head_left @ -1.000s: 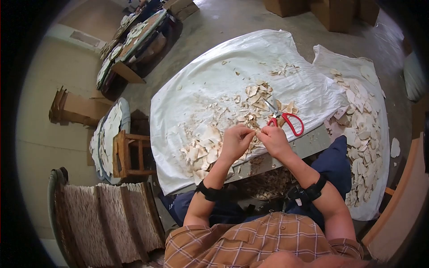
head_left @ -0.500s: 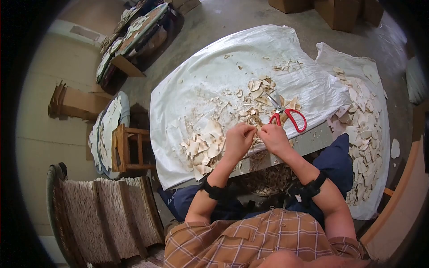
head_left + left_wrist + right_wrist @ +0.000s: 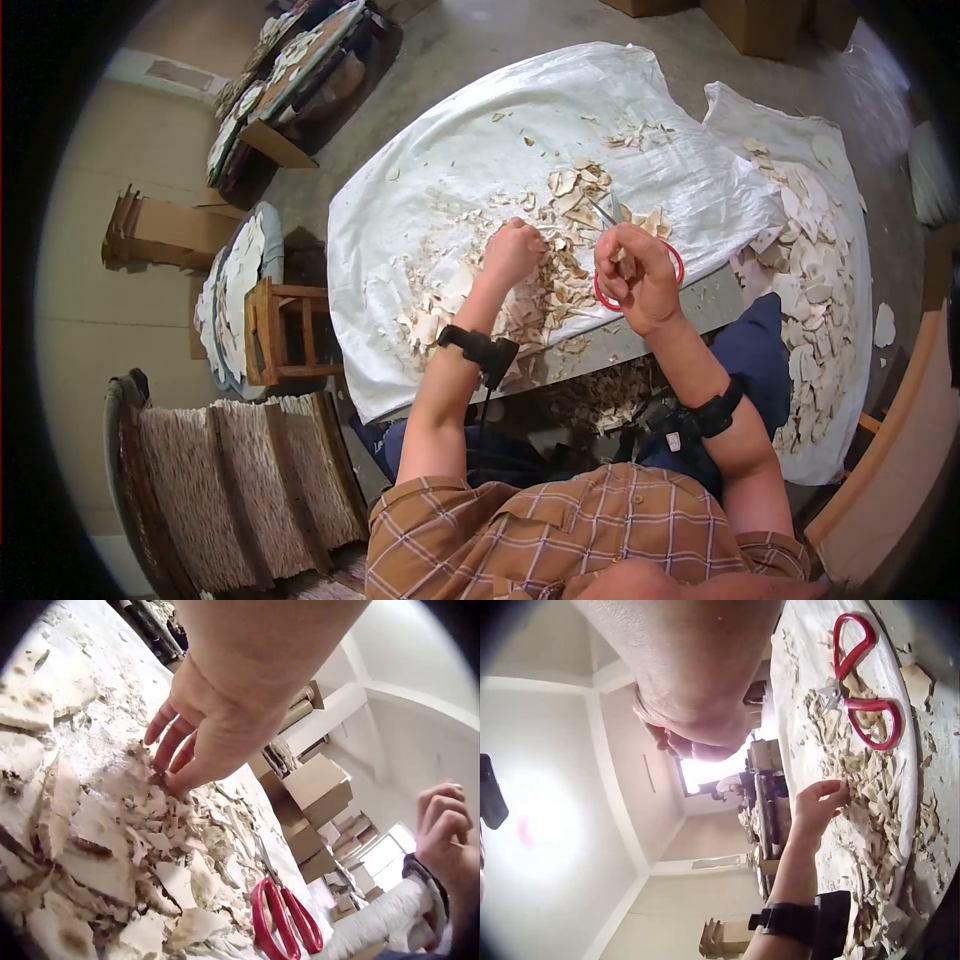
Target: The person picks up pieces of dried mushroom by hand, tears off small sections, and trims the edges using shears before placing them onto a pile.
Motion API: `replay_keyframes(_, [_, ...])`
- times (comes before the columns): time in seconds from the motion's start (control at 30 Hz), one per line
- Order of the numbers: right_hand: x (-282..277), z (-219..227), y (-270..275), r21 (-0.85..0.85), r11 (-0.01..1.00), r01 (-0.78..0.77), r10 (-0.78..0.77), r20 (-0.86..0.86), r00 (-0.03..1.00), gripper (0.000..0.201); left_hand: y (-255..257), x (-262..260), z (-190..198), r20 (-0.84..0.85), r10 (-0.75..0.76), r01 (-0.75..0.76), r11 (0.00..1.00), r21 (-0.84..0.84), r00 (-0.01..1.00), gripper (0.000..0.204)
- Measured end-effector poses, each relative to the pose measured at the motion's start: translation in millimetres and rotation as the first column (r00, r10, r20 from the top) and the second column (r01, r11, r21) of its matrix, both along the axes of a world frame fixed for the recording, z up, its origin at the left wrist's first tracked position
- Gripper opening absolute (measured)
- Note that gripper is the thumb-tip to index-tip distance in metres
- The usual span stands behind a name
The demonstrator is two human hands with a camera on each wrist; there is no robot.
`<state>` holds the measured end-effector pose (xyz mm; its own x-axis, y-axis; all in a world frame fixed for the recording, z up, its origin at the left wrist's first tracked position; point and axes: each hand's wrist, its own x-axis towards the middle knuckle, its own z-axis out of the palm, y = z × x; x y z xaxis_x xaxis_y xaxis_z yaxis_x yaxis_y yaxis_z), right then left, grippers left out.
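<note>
Red-handled scissors [image 3: 600, 292] lie on the white sheet, blades pointing away; the right hand overlaps part of them in the head view. My left hand [image 3: 515, 252] reaches down into a heap of dried, off-white flakes [image 3: 535, 308], several with brown edges. Its bent fingers [image 3: 174, 742] stand apart, with their tips at the small scraps. My right hand [image 3: 640, 275] is raised above the scissors, palm turned up and fingers loosely curled. A beige patch shows in the gap between its thumb and fingers, but no held piece shows in the left wrist view.
The white sheet [image 3: 420, 180] covers a low grey table [image 3: 700, 305]. More pale pieces [image 3: 810, 300] lie on a second sheet at the right. A wooden stool [image 3: 290, 335], round trays of slices [image 3: 240, 280] and cardboard boxes [image 3: 745, 25] stand around. Scraps [image 3: 610, 395] lie below the table's near edge.
Both hands were together at the near edge, fingertips meeting. They have parted: the left has moved forward onto the flakes, the right has lifted and turned palm up over the scissors.
</note>
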<state>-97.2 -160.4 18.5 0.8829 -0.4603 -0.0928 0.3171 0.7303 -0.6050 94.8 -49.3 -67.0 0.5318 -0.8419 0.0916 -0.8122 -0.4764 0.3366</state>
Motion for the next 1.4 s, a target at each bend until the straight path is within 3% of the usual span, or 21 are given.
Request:
replay_keyframes(0.07, [0.6,-5.7,-1.8,0.074,0.996,-0.051,0.049,0.018,0.999,0.022,1.1,7.2,-6.2,-0.015,0.007,-0.005,0.993,0.117,1.000,0.016])
replay_keyframes(0.2, [-0.7,-9.4,-3.4,0.158,0.985,-0.071,0.063,0.056,0.996,0.020,5.4,13.3,-8.7,-0.164,0.057,-0.048,0.997,0.054,0.985,0.018])
replay_keyframes(0.23, [-0.1,-9.0,-1.9,0.155,0.986,-0.055,0.060,-0.027,0.998,0.018,6.3,11.2,-3.7,-0.607,0.155,-0.264,0.960,-0.093,0.779,0.018])
replay_keyframes(0.27, [0.6,-8.3,-0.5,0.151,0.988,-0.041,0.058,-0.109,0.992,0.017,7.7,9.7,1.7,-0.915,0.108,-0.505,0.855,-0.114,0.389,0.018])
replay_keyframes(0.3, [1.4,-6.4,0.6,0.151,0.988,-0.040,0.057,-0.108,0.992,0.017,10.9,11.2,5.7,-0.969,0.028,-0.534,0.838,-0.111,0.246,0.022])
replay_keyframes(0.33, [2.2,-3.7,1.7,0.124,0.991,-0.054,0.074,-0.158,0.985,0.015,12.5,10.0,7.9,-0.969,0.029,-0.534,0.838,-0.111,0.247,0.022])
replay_keyframes(0.4, [2.8,-3.2,2.9,0.099,0.992,-0.072,0.091,-0.206,0.974,0.016,16.6,7.5,12.4,-0.994,-0.103,-0.640,0.761,-0.109,0.046,0.022])
replay_keyframes(0.53, [5.8,-10.6,5.5,0.020,0.992,-0.121,0.122,-0.287,0.950,0.018,20.5,5.4,20.9,-0.986,-0.166,-0.645,0.751,-0.141,0.023,0.024])
replay_keyframes(0.63, [6.2,-13.3,7.3,0.023,0.991,-0.130,0.131,-0.301,0.944,0.018,18.0,5.6,24.4,-0.961,-0.152,-0.635,0.724,-0.268,0.233,0.025])
replay_keyframes(0.67, [7.0,-14.0,8.0,0.024,0.990,-0.137,0.138,-0.290,0.947,0.018,20.8,8.4,19.0,-0.963,-0.143,-0.643,0.720,-0.259,0.228,0.025])
replay_keyframes(0.73, [8.2,-13.2,8.2,0.038,0.989,-0.144,0.149,-0.282,0.948,0.017,25.0,14.9,12.0,-0.585,0.246,-0.426,0.884,-0.192,0.773,0.025])
replay_keyframes(0.8, [6.4,-9.1,6.9,0.018,0.990,-0.140,0.139,-0.267,0.954,0.017,33.6,6.5,14.1,-0.547,0.202,-0.313,0.942,-0.117,0.813,0.022])
replay_keyframes(0.87, [5.5,-7.6,6.5,0.023,0.991,-0.135,0.136,-0.270,0.953,0.016,38.8,-12.9,27.8,-0.543,0.099,-0.008,0.986,0.167,0.834,0.017])
replay_keyframes(1.0, [6.0,-8.6,9.7,0.015,0.990,-0.142,0.140,-0.273,0.952,0.015,44.9,-46.5,20.7,-0.266,-0.236,0.242,0.970,-0.008,0.935,0.020])
replay_keyframes(1.07, [6.5,-10.7,10.9,0.011,0.988,-0.153,0.150,-0.277,0.949,0.015,43.6,-52.3,13.7,-0.203,-0.257,0.271,0.962,0.040,0.945,0.020])
replay_keyframes(1.13, [5.5,-11.5,9.9,0.001,0.988,-0.152,0.146,-0.285,0.947,0.014,39.4,-53.8,10.6,-0.203,-0.154,0.161,0.987,0.019,0.967,0.017])
replay_keyframes(1.2, [5.4,-11.3,10.0,0.006,0.992,-0.128,0.125,-0.280,0.952,0.015,43.3,-43.3,1.7,-0.232,-0.085,0.098,0.994,0.041,0.969,0.009])
replay_keyframes(1.23, [5.7,-12.0,10.1,0.007,0.992,-0.129,0.126,-0.281,0.951,0.015,48.3,-38.5,2.7,-0.420,0.025,-0.036,0.999,-0.017,0.907,0.005])
replay_keyframes(1.3, [7.6,-14.1,11.4,-0.003,0.993,-0.120,0.114,-0.296,0.948,0.015,52.9,-37.6,14.7,-0.774,0.141,-0.333,0.938,-0.095,0.617,0.004])
replay_keyframes(1.33, [8.3,-15.3,12.6,0.001,0.992,-0.123,0.118,-0.294,0.948,0.015,56.2,-38.8,20.9,-0.773,0.146,-0.336,0.937,-0.092,0.618,0.004])
replay_keyframes(1.4, [9.4,-17.3,14.7,-0.047,0.984,-0.172,0.147,-0.337,0.930,0.015,65.4,-40.9,30.2,-0.970,-0.015,-0.626,0.761,-0.170,0.244,0.010])
